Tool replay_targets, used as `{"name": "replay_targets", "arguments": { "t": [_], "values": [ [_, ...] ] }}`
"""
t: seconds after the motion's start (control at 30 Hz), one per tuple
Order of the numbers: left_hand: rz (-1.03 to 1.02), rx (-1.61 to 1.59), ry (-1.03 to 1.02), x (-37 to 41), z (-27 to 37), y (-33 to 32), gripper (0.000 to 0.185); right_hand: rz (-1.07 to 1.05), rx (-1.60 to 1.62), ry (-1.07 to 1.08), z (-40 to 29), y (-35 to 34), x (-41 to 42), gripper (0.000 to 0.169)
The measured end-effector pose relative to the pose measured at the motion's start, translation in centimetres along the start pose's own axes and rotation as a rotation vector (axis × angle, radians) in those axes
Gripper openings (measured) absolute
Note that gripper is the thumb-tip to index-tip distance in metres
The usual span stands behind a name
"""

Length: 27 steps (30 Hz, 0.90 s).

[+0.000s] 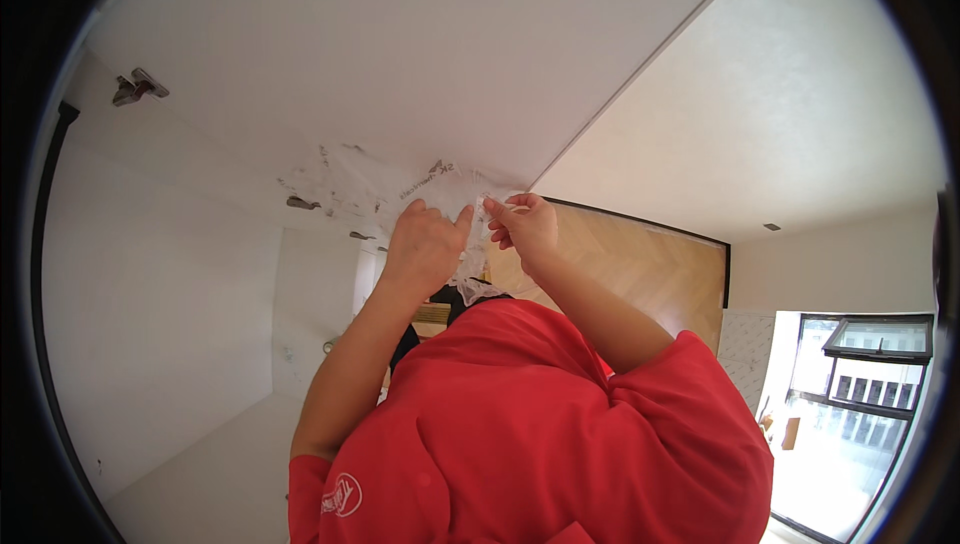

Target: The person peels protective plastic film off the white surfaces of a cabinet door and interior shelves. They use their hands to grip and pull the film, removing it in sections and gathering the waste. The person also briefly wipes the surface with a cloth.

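Thin clear protective film (360,184), printed with lettering, hangs partly loose along the lower part of a white cabinet door panel (435,56). My left hand (427,240) is against the film, its thumb raised and the other fingers curled; whether it grips the film is not plain. To its right, my right hand (525,225) pinches a crumpled edge of the film between thumb and fingers, close to the panel's corner. More of the film dangles below the hands in front of my red shirt (525,409).
Metal hinges (139,87) sit along the door's left side, beside an opened white cabinet interior (165,259). Past the door's right edge are a pale wall (810,93) and a herringbone wood floor (637,266). A window (862,394) stands at the far right.
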<state>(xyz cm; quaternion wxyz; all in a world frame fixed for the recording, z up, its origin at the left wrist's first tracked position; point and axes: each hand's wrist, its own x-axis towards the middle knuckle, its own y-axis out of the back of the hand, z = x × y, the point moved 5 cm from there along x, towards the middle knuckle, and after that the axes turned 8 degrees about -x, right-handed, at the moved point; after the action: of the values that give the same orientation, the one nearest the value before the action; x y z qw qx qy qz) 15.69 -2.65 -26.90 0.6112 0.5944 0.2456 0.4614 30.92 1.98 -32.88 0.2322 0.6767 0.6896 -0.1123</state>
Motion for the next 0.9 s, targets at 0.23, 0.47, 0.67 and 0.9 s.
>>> {"name": "replay_targets", "arguments": {
  "t": [0.23,0.47,0.67,0.9],
  "values": [
    [0.032,-0.051,0.0,-0.5,0.2,0.7,0.038,0.053,-0.018,0.141,4.0,3.0,2.6,0.02],
    [-0.004,-0.017,-0.021,-0.4,0.5,0.7,0.037,0.162,-0.496,0.294,-4.3,4.0,0.1,0.036],
    [0.027,-0.027,-0.033,-0.4,0.5,1.3,0.037,0.2,-0.466,0.4,-3.7,3.1,0.4,0.04],
    [-0.011,-0.021,-0.009,-0.4,0.5,1.3,0.037,0.375,-0.71,0.64,-3.5,3.2,0.5,0.027]
  ]
}}
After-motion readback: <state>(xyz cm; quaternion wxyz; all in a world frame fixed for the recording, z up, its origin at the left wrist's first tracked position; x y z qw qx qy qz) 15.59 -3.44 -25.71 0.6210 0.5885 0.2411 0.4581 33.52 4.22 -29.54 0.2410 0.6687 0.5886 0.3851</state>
